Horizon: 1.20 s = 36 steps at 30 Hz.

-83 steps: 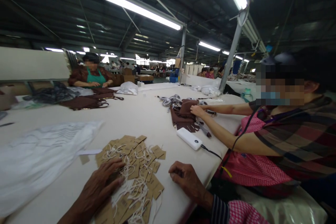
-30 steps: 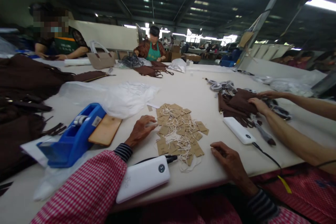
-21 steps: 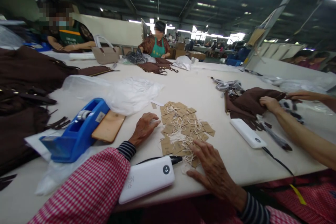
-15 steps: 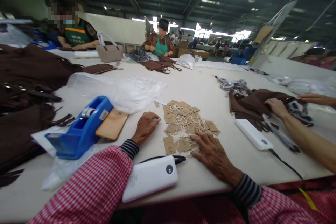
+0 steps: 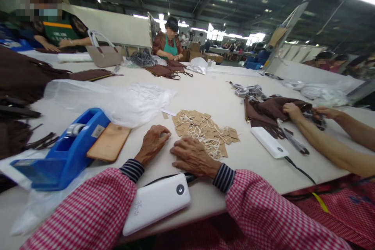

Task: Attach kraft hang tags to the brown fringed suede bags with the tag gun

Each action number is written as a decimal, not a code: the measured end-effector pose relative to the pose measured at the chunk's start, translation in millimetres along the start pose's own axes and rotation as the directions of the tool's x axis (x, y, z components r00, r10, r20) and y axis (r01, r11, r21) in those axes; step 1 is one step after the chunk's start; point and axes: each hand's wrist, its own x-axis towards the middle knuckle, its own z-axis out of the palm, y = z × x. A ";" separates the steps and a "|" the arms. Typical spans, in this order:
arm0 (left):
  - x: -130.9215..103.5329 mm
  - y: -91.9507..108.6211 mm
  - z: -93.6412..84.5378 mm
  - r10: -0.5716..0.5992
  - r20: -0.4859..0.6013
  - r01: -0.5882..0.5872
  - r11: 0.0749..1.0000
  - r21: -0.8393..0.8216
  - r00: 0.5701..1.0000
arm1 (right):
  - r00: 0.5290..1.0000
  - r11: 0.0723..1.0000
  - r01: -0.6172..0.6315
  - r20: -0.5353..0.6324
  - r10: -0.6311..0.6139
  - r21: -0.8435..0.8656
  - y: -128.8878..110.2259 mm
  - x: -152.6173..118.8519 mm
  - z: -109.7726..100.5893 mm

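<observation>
A loose pile of brown paper tags (image 5: pixel 202 125) with white strings lies on the white table (image 5: pixel 202 90). Over the pile's lower left edge rests my right hand (image 5: pixel 195 157), palm down with its fingers spread. My left hand (image 5: pixel 154 143) sits left of the pile, fingers curled; something small and greyish shows at its fingertips, too small to name. Nearer the table edge lies a white power bank (image 5: pixel 158 203) with a black cable. Left of my left hand are a tan phone-like case (image 5: pixel 109 141) and a blue tape dispenser (image 5: pixel 68 150).
Clear plastic bags (image 5: pixel 114 99) lie behind the dispenser, brown bags (image 5: pixel 20 72) at far left. To the right, another person's hands touch a brown bag (image 5: pixel 263 111) near a second white power bank (image 5: pixel 268 141). Two people work across the table beside a beige handbag (image 5: pixel 106 55).
My right hand has moved left, closer to my left hand, and the pile's lower part has changed shape. The camera view has shifted slightly to the right.
</observation>
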 end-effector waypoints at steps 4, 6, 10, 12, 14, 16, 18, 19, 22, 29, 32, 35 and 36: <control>-0.3 1.9 -0.6 -0.006 0.012 0.006 1.000 -0.005 1.000 | 1.000 1.000 -0.024 -0.014 0.024 0.006 35.2 1.8 5.0; -0.9 3.1 -1.0 0.000 0.020 0.000 1.000 -0.001 1.000 | 0.993 0.995 -0.103 -0.049 0.103 -0.001 55.5 -3.4 3.3; -2.3 5.2 -2.3 0.020 0.034 -0.020 1.000 0.006 0.999 | 0.973 0.986 -0.160 -0.159 0.165 0.050 74.3 -12.1 -7.2; -2.8 6.0 -2.7 0.021 0.041 -0.021 1.000 0.007 0.999 | 0.951 0.983 -0.161 -0.252 0.177 0.085 68.1 -18.9 -14.8; -3.0 6.3 -2.3 0.018 0.046 -0.019 1.000 0.015 0.999 | 0.928 0.977 -0.171 -0.313 0.204 0.130 55.4 -30.0 -20.6; -2.8 5.7 -1.3 0.024 0.053 -0.026 0.999 0.031 0.998 | 0.923 0.965 -0.183 -0.306 0.234 0.187 42.2 -44.6 -21.6; -2.3 4.3 0.1 0.043 0.061 -0.046 0.998 0.048 0.997 | 0.927 0.953 -0.199 -0.272 0.258 0.229 32.7 -59.0 -17.3; -2.1 3.4 0.7 0.052 0.065 -0.056 0.997 0.053 0.997 | 0.928 0.949 -0.208 -0.260 0.268 0.236 29.5 -64.9 -13.7; -1.7 1.0 1.9 0.080 0.072 -0.084 0.995 0.057 0.994 | 0.929 0.959 -0.221 -0.260 0.262 0.178 24.1 -74.4 -2.1; 0.4 -7.8 3.9 0.126 0.103 -0.132 0.990 0.054 0.987 | 0.944 0.970 -0.237 -0.250 0.218 -0.049 18.0 -71.8 9.3; 2.6 -12.2 6.4 0.126 0.101 -0.133 0.989 0.062 0.987 | 0.942 0.966 -0.243 -0.259 0.212 -0.092 18.1 -72.3 11.3; 4.2 -13.9 7.6 0.110 0.110 -0.118 0.990 0.072 0.988 | 0.938 0.966 -0.240 -0.278 0.205 -0.100 18.4 -72.9 12.3; 4.6 -14.4 7.9 0.103 0.113 -0.111 0.991 0.075 0.988 | 0.937 0.966 -0.236 -0.288 0.199 -0.102 18.5 -73.0 12.4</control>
